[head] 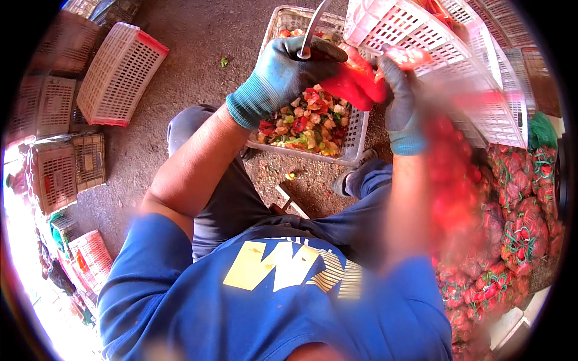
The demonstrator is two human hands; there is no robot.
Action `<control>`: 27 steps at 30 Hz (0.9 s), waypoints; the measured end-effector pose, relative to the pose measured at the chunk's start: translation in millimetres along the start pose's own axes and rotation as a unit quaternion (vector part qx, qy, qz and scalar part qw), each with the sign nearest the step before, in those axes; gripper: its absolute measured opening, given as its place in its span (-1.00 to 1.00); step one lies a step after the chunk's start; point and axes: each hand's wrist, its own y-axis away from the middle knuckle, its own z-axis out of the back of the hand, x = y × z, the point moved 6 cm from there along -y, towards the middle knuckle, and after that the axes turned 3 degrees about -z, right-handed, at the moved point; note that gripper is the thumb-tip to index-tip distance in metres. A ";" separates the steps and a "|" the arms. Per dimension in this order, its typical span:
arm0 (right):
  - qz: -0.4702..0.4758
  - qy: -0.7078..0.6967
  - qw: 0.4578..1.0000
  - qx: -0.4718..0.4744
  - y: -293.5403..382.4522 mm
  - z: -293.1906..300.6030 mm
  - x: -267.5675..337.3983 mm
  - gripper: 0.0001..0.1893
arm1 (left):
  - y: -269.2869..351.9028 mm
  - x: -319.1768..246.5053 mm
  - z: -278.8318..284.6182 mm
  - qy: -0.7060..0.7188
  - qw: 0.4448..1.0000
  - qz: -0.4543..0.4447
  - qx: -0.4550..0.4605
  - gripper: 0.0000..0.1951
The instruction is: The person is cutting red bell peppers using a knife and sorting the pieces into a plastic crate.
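My left hand [300,63], in a blue and dark grey knit glove, is closed around a red pepper [354,85] whose glossy body sticks out to the right. A curved metal piece [314,27] rises from the top of that hand; its kind is unclear. Close by on the right, my gloved right hand [399,97] grips a red, shiny pepper piece [408,57] at its fingertips, partly blurred. Beneath both hands stands a pale plastic crate [356,140] holding pepper cores and scraps [311,122].
White plastic crates [433,40] lean at the upper right. Net bags of red peppers [521,234] are piled along the right. A white and red crate [119,74] and other stacked crates [56,176] stand at the left. A small wooden piece [292,201] lies between my feet.
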 end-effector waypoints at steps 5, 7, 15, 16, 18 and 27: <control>-0.059 -0.049 0.995 0.063 5.1 -1.5 -12.5 -0.56 | 0.3 -4.8 2.4 -0.010 0.998 -0.062 0.022 -0.77; -0.075 -0.072 0.993 0.049 6.5 -1.9 -16.5 -0.56 | -0.1 -5.1 -0.5 -0.015 0.994 -0.105 0.029 -0.76; -0.085 -0.015 0.996 -0.011 -0.6 5.7 -47.4 -0.41 | 5.9 -7.9 -16.9 -0.054 0.997 -0.027 0.053 -0.74; -0.073 -0.005 0.997 -0.023 -4.0 9.7 -47.8 -0.39 | 5.2 -7.6 -18.5 -0.052 0.996 -0.053 0.056 -0.74; 0.005 0.032 0.998 -0.063 -3.3 17.6 -40.4 -0.39 | 6.8 -3.8 -18.9 -0.095 0.995 -0.025 0.021 -0.68; 0.200 0.344 0.888 -0.231 -2.6 36.6 -7.8 -0.41 | 8.7 17.7 -26.8 -0.263 0.963 0.057 0.031 -0.73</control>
